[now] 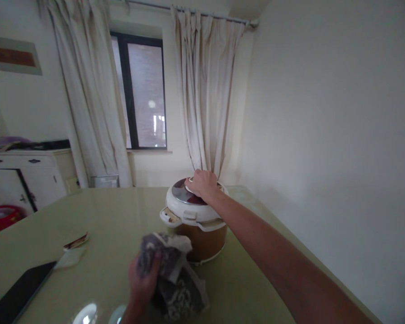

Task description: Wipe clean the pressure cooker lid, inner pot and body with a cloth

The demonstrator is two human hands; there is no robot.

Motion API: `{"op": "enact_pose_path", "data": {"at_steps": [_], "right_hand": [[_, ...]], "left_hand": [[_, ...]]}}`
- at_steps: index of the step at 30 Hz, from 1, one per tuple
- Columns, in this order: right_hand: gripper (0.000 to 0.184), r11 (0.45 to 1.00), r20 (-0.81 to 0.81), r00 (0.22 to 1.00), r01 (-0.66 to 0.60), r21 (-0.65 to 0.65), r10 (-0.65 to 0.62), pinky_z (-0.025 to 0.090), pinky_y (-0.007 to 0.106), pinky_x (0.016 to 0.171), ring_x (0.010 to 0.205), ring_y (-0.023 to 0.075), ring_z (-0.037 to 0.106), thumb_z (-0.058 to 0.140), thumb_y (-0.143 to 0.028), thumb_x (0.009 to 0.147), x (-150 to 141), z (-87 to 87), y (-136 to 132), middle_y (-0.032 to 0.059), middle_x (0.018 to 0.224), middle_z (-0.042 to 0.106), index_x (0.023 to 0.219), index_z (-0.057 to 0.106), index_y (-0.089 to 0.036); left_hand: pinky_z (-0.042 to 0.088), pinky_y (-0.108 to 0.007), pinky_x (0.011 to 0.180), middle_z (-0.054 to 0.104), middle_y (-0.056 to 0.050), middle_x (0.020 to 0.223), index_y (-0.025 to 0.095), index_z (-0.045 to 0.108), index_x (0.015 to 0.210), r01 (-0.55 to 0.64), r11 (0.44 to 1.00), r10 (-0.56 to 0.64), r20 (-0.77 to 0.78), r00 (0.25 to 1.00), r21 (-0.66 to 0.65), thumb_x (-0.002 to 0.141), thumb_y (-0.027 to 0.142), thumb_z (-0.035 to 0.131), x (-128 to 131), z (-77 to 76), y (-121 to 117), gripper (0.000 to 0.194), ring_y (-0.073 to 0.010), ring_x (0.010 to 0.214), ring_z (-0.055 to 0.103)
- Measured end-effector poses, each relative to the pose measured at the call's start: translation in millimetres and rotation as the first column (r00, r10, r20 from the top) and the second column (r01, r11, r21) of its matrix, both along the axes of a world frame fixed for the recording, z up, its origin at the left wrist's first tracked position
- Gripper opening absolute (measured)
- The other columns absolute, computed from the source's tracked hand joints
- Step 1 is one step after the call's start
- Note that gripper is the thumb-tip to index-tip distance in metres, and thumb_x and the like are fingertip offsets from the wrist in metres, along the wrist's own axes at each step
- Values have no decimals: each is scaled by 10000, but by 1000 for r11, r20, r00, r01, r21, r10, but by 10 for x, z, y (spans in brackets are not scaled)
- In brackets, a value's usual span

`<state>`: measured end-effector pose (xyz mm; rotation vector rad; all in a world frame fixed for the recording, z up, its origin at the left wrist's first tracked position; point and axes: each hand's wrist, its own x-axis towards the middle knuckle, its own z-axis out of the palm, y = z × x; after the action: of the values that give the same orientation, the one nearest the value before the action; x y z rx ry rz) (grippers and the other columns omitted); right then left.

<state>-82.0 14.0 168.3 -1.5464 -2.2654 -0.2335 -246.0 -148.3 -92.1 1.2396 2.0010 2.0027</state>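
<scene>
An electric pressure cooker (202, 240) with a brown body, white rim and shiny lid stands on the table, its side handle turned to the left. My right hand (204, 183) reaches over the top, fingers closed round the knob on the lid, partly hiding it. The lid sits on the pot. Lower down, my left hand (144, 276) grips a crumpled grey cloth (180, 288) with a white pattern. This cloth hangs in front of the cooker's lower left side and is slightly blurred; whether it touches the body I cannot tell.
The pale green table (121, 211) meets the white wall on the right. To the left lie a dark flat slab (23, 290) and a small brown-and-white object (76, 243). Shiny round pieces (87, 313) show at the front edge. Curtains (209, 90) hang behind; a white cabinet (37, 175) stands far left.
</scene>
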Motion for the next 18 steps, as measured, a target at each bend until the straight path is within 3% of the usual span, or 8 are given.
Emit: {"op": "enact_pose_path", "data": {"at_steps": [3,5,8,10,12,13,16,18], "right_hand": [[553,999,-51,999,3,48,-1,579,379,887,1130,345,771,555,-562,997,-4,-39,45,238,1163,803,1219,771,-104],[554,999,-51,999,11,53,-9,581,382,883,1126,346,772,561,-563,991,-4,-50,56,236,1157,805,1220,772,-105],[544,998,-32,999,14,54,-13,574,373,898,1132,334,771,549,-554,1001,-1,-49,52,239,1164,804,1215,778,-109],[537,998,-21,1000,16,55,-15,567,363,911,1137,323,771,538,-551,1010,1,-46,51,237,1169,805,1205,787,-116],[539,998,-17,1000,20,52,-19,566,356,911,1140,318,772,536,-553,1013,2,-43,56,234,1167,806,1210,788,-120],[543,999,-15,1000,23,49,-22,568,355,903,1139,318,773,540,-555,1011,0,-40,60,233,1166,807,1219,786,-118],[568,999,2,1000,29,22,-29,573,352,888,1147,322,774,546,-569,1008,-9,-18,61,239,1182,802,1258,773,-113],[580,1000,25,999,30,-5,-30,571,362,910,1186,326,761,515,-567,1027,-14,9,45,247,1222,790,1300,760,-117]], "left_hand": [[664,-533,877,797,-138,972,189,735,1028,-195,977,213,434,875,-86,819,771,654,-145,120,6,624,-366,954,780],[615,-551,1026,774,-162,1188,174,698,1207,-253,967,233,498,835,-28,892,781,558,-157,273,35,698,-364,1126,751],[558,-600,1101,741,-186,1287,134,660,1302,-211,975,160,459,874,63,966,760,455,-93,595,179,740,-370,1199,719],[565,-609,1067,763,-180,1195,129,698,1225,-90,991,54,319,946,99,964,725,501,-31,852,322,679,-371,1156,721],[568,-567,1039,773,-135,1079,180,748,1044,115,987,-118,24,993,113,915,666,619,19,1092,446,519,-348,1089,707],[561,-539,1022,766,-114,1033,204,753,958,205,973,-187,-165,968,102,901,616,657,34,1188,484,426,-330,1049,691],[526,-462,942,748,-84,969,231,743,867,292,954,-188,-628,755,65,911,453,677,53,1335,479,235,-286,957,633],[511,-439,876,763,-89,976,228,756,908,292,954,-137,-773,619,65,900,417,671,71,1349,420,208,-285,922,626]]}}
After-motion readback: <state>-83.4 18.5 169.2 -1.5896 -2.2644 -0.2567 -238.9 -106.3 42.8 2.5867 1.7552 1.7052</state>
